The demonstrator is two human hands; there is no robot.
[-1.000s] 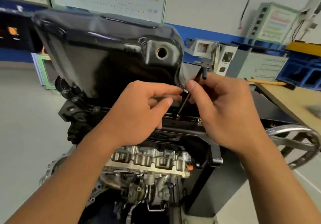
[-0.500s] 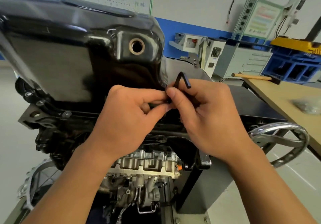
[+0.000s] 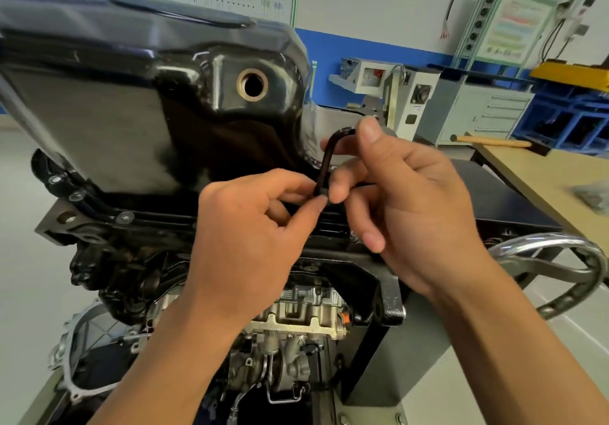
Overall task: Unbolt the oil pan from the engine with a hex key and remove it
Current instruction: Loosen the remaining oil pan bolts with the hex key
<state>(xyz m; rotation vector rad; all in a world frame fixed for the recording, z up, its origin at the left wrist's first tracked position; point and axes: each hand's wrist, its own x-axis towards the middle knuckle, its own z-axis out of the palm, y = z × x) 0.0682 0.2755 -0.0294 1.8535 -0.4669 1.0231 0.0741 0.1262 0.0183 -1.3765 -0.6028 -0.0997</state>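
Black and glossy, the oil pan (image 3: 148,101) fills the upper left of the frame. It sits on the upturned engine (image 3: 296,312), with flange bolts (image 3: 126,217) along its lower left edge not yet removed. At centre, the right hand (image 3: 412,200) pinches the bent top of the hex key (image 3: 326,164) and the left hand (image 3: 250,227) pinches its lower tip. Whether a bolt sits there is hidden. A loose bolt could slip from the fingertips into the engine below, or a half-seated key could round a socket.

We find open floor (image 3: 26,260) left of the engine (image 3: 131,260); to our right the chrome handwheel (image 3: 560,243) and workbench (image 3: 543,174) stand close, and the oil pan (image 3: 115,111) bulges ahead.
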